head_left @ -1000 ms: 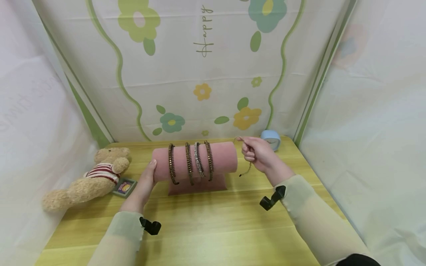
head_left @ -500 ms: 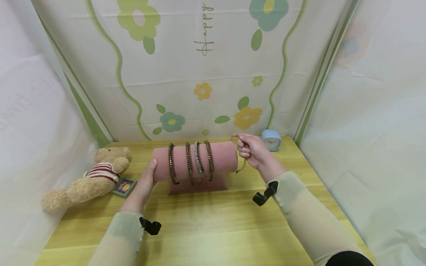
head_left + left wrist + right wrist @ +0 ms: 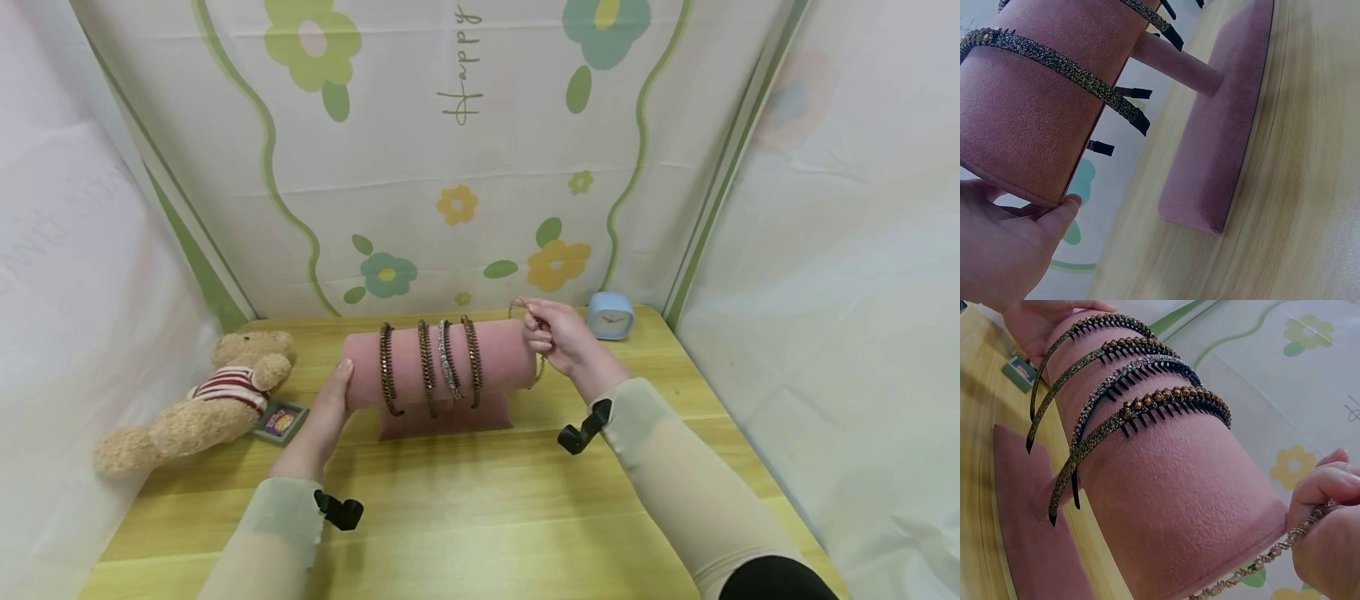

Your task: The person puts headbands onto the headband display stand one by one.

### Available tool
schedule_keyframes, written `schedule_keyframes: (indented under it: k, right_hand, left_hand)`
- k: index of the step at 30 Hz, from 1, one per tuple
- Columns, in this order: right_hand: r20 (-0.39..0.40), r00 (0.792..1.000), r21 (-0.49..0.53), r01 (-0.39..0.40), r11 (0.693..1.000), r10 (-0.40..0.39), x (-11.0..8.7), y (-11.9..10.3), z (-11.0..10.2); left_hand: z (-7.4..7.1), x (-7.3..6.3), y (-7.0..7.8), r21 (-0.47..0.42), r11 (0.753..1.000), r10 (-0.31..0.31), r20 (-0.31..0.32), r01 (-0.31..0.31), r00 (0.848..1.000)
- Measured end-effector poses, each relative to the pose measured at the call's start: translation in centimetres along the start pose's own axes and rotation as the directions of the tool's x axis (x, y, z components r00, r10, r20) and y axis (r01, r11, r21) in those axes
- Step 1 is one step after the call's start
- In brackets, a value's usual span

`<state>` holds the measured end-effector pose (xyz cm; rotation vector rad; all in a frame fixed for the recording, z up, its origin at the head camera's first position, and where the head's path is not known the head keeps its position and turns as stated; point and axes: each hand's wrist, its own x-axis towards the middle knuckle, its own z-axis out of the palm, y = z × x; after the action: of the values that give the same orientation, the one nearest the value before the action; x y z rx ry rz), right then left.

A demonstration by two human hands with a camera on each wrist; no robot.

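A pink padded roll stand bears several headbands with inner comb teeth, most with bronze beads and one silvery. My left hand grips the roll's left end, thumb at its front rim. At the opposite end, my right hand pinches a thin beaded headband with fingers curled. This band crosses just in front of the roll's right end face in the right wrist view, and part of it is hidden behind the roll in the head view.
On the left lie a teddy bear in a striped top and a small grey framed picture. A blue clock stands behind my right hand. Flowered white cloth walls off the back and sides of the wooden table.
My right hand has moved left with the thin beaded headband, bringing it to the roll's right end. My left hand keeps its grip and the stand stays in place.
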<state>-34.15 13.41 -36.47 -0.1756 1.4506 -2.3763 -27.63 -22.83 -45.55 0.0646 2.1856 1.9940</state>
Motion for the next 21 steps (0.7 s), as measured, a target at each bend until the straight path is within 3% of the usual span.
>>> schedule_keyframes:
  k: [9, 14, 17, 21]
  right_hand:
    - [-0.004, 1.0, -0.005, -0.009, 1.0, 0.009, -0.2, 0.8, 0.5]
    - [-0.055, 0.998, 0.01, -0.008, 1.0, 0.009, -0.2, 1.0, 0.8]
    - [-0.115, 0.993, -0.052, -0.008, 0.999, 0.002, 0.0, 1.0, 1.1]
    - [-0.149, 0.989, -0.236, -0.03, 0.971, -0.006, 0.3, 1.0, 1.6]
  left_hand:
    - [-0.1, 0.2, -0.2, 0.013, 1.0, 0.0, 0.004, 0.0, 1.0]
    - [-0.1, 0.2, -0.1, 0.018, 1.0, 0.001, 0.008, -0.001, 1.0]
    - [-0.1, 0.2, 0.0, 0.021, 1.0, 0.005, 0.012, -0.005, 1.0]
    - [-0.1, 0.1, 0.1, 0.011, 1.0, 0.001, 0.007, -0.002, 1.0]
